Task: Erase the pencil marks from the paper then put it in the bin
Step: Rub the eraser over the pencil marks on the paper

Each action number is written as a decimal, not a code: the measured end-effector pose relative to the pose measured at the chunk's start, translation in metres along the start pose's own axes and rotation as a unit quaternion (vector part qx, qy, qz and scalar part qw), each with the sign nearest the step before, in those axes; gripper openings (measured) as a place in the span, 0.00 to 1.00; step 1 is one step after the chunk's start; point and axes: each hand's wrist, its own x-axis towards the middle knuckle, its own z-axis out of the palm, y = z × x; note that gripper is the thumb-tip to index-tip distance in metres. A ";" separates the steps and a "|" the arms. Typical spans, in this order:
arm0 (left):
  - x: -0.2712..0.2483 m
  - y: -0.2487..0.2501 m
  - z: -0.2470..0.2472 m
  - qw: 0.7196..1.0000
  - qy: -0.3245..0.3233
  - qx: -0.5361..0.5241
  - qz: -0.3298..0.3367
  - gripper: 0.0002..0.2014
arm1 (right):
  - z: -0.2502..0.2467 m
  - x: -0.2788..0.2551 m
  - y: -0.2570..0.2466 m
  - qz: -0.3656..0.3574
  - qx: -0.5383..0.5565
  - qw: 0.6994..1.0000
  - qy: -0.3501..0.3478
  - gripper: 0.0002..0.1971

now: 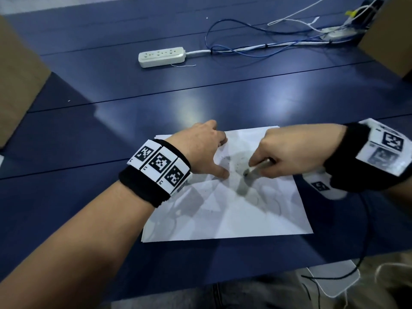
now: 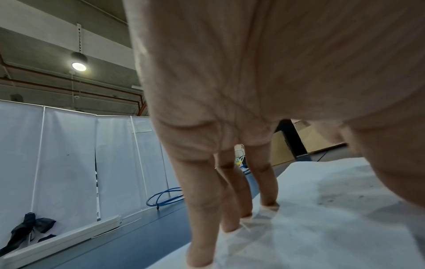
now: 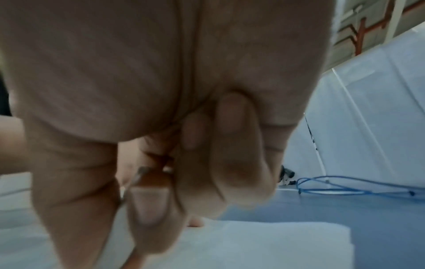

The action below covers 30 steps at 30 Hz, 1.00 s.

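A white sheet of paper (image 1: 234, 210) lies on the dark blue table (image 1: 133, 121), smudged grey with faint pencil marks around its upper middle. My left hand (image 1: 205, 150) presses down on the sheet's upper left part with spread, straight fingers (image 2: 232, 196). My right hand (image 1: 289, 150) pinches a grey eraser (image 1: 256, 171) between thumb and fingers, its tip on the smudged spot. In the right wrist view the curled fingers (image 3: 207, 163) hide most of the eraser above the paper (image 3: 253, 242). No bin is in view.
A white power strip (image 1: 161, 56) lies further back on the table, with blue and white cables (image 1: 256, 44) trailing to the right. Brown cardboard boxes stand at the left edge (image 1: 15, 79) and far right corner (image 1: 388, 34). White partition screens (image 2: 69, 163) stand behind the table.
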 end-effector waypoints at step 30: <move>0.002 0.004 -0.004 1.000 -0.014 0.001 0.001 0.37 | -0.019 0.029 0.032 0.121 -0.056 0.984 0.117 0.26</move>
